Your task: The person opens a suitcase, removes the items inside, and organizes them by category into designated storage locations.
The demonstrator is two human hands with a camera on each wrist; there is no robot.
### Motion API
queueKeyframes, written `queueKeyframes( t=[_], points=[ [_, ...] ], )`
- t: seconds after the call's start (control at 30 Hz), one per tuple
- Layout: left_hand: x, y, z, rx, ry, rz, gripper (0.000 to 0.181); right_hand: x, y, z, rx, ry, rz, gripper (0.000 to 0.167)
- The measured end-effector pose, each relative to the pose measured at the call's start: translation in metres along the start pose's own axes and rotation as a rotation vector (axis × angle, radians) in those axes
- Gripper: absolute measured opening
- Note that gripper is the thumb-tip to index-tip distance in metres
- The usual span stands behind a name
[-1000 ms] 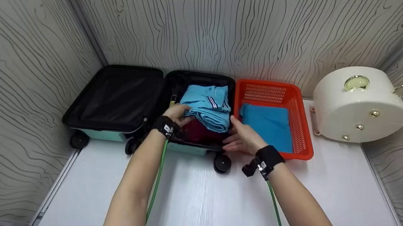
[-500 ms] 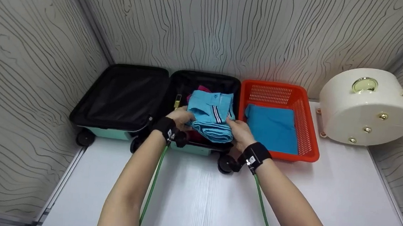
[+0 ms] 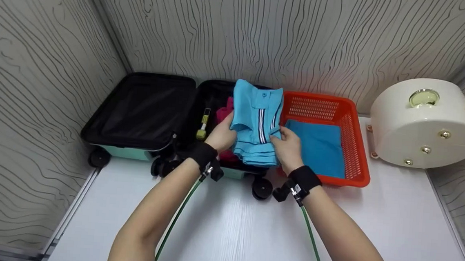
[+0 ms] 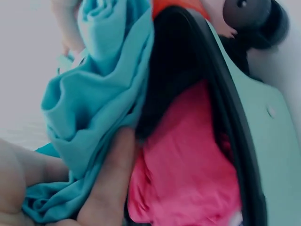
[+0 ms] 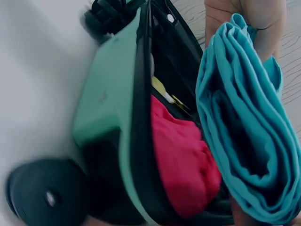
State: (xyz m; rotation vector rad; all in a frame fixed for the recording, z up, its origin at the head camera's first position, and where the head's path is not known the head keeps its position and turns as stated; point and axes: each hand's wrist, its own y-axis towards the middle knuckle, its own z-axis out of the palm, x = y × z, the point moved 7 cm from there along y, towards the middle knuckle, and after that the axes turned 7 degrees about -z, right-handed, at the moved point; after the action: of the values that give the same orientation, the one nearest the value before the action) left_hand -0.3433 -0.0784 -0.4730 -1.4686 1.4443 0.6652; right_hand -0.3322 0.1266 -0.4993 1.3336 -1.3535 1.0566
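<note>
Head: the left hand (image 3: 221, 138) and right hand (image 3: 289, 148) pinch the garment (image 3: 254, 115) over the case (image 3: 215, 93), partly hiding pink cloth (image 3: 224, 112); basket (image 3: 356, 149) at three o'clock. Left wrist: garment cut off at twelve. Right wrist: cropped at four.

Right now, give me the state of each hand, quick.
Left hand: closed, holding the folded light-blue garment by its left side.
Right hand: closed, holding the same garment by its right side.
</note>
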Motion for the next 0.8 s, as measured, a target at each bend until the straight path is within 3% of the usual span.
queueKeyframes(
  t=[0.1,0.23,0.43,0.53,0.8],
  points=[
    [-0.015,0.001,0.011,0.002,0.000,0.049,0.076,0.009,0.000,-0.021,-0.029,-0.033,-0.038,0.054],
    [-0.034,0.006,0.033,0.053,-0.076,0.110,0.075,0.016,-0.002,-0.054,-0.072,-0.101,-0.082,0.051],
    [-0.053,0.020,0.076,0.207,-0.206,0.056,0.071,0.016,-0.003,-0.103,-0.105,-0.268,-0.114,0.051],
    [-0.057,0.027,0.094,0.246,-0.145,0.055,0.070,0.010,-0.003,-0.124,-0.124,-0.356,-0.089,0.050],
    [-0.058,0.039,0.136,0.254,0.042,0.058,0.066,-0.012,0.000,-0.161,-0.145,-0.494,-0.025,0.047]
  ],
)
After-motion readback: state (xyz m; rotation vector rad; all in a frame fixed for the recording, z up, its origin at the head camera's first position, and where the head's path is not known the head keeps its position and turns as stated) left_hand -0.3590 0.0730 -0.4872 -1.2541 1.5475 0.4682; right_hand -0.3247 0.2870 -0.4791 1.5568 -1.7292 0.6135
